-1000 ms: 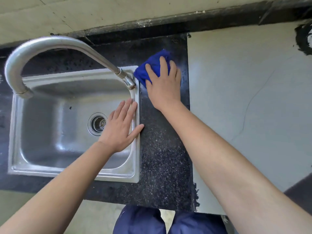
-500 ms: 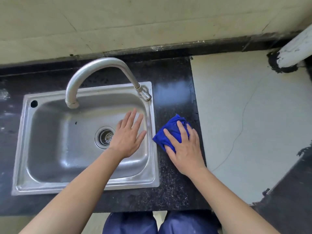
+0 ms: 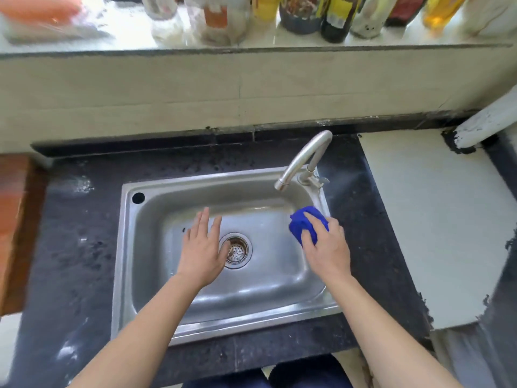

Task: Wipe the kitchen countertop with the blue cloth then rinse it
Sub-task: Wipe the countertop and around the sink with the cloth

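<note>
Two hands: both of yours are over the rectangular stainless-steel sink [image 3: 123, 247], apart from each other.
Right hand: your right hand [image 3: 327, 247] curls its fingers over the crumpled blue cloth [image 3: 300, 224] and grips it.
Cloth position: the blue cloth is at the basin's right side, against the inner edge of the right rim, near the spout of the curved metal faucet [image 3: 305, 158].
Left hand: your left hand [image 3: 202, 253] is flat, palm down, fingers straight and spread, holding nothing. You cannot tell whether it touches the basin floor.
In the way: the round perforated drain strainer [image 3: 237, 250] lies between your hands, its left edge covered by your left thumb.
Around: the dark speckled stone countertop [image 3: 78, 247] frames the sink. A flat white slab [image 3: 433, 219] lies on its right part. Blurred bottles [image 3: 335, 15] stand on the ledge above the tiled wall.
</note>
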Demonstrator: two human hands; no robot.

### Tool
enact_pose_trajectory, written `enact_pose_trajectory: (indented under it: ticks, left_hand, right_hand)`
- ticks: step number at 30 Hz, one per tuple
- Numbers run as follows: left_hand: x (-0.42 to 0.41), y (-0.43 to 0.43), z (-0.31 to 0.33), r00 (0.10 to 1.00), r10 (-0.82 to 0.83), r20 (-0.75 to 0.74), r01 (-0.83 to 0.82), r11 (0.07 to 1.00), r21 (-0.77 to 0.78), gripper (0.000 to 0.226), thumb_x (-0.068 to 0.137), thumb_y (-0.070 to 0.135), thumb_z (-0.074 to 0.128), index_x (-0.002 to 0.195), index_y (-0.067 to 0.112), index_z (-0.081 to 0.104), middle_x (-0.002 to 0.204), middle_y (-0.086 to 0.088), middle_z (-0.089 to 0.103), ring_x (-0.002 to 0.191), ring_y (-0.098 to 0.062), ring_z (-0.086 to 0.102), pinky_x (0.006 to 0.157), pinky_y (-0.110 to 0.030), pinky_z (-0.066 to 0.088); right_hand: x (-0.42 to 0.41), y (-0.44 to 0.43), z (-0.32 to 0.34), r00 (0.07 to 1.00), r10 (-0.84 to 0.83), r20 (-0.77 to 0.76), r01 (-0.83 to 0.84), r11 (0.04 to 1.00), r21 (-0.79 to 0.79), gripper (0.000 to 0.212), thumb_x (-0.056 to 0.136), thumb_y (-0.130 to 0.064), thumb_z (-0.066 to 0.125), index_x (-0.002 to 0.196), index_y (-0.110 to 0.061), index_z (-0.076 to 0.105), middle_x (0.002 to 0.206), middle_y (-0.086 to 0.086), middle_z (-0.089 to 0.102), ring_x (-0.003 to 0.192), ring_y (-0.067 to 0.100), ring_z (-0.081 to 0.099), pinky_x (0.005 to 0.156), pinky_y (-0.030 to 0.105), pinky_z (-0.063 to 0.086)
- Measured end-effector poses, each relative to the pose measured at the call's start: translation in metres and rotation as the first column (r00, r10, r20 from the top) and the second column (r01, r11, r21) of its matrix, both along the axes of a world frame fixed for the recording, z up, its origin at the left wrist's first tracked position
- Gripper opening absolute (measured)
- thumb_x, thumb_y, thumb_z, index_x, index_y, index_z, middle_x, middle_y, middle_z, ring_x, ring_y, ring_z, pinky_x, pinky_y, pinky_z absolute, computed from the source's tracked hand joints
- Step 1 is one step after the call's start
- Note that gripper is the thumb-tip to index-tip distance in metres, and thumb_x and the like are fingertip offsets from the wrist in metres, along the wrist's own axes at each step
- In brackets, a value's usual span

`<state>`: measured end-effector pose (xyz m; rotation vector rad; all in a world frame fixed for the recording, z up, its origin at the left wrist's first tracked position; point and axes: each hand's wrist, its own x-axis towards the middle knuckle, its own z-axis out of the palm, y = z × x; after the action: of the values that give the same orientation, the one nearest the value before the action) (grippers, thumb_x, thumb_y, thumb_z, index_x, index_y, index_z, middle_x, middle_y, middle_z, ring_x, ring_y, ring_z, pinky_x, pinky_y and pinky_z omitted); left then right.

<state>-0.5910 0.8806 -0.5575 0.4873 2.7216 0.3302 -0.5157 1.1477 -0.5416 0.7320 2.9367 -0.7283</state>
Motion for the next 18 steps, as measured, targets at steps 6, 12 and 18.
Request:
enact_pose_trajectory:
  ticks: [6,12,18]
  left_hand:
    - [-0.052,-0.022,-0.006,0.996,-0.051,-0.077,0.048,0.998,-0.039,0.070,0.093,0.050,0.030,0.147,0.007,0.041,0.159,-0.022,0.026,0.146,-0.041,0.025,0.106,-0.058,0.037]
    - [-0.107,-0.026,-0.020,0.989,0.023,-0.148,-0.032,0.998,-0.055,0.069,0.100,0.049,0.041,0.155,0.012,0.023,0.165,-0.017,0.006,0.152,-0.034,0.004,0.118,-0.057,0.016]
    - [-0.158,-0.034,-0.043,0.981,0.099,-0.168,-0.115,0.989,-0.089,0.075,0.100,0.059,0.028,0.158,0.016,0.011,0.165,-0.015,0.000,0.152,-0.031,-0.004,0.119,-0.060,0.002]
  right_hand:
    - [-0.070,-0.058,-0.004,0.988,0.152,0.008,-0.152,0.988,-0.017,0.046,0.100,-0.037,0.046,0.145,-0.032,0.048,0.140,0.007,0.049,0.122,0.031,0.045,0.101,0.038,0.042]
    - [-0.160,-0.041,-0.007,0.980,0.049,-0.193,-0.046,0.999,0.019,0.044,0.100,-0.040,0.043,0.142,-0.029,0.052,0.137,0.008,0.051,0.119,0.029,0.052,0.101,0.034,0.039]
    - [-0.217,-0.024,-0.030,0.990,-0.098,0.098,0.080,0.982,0.168,0.065,0.104,-0.054,0.022,0.157,-0.016,0.026,0.164,0.023,0.010,0.150,0.042,0.009,0.123,0.050,0.004]
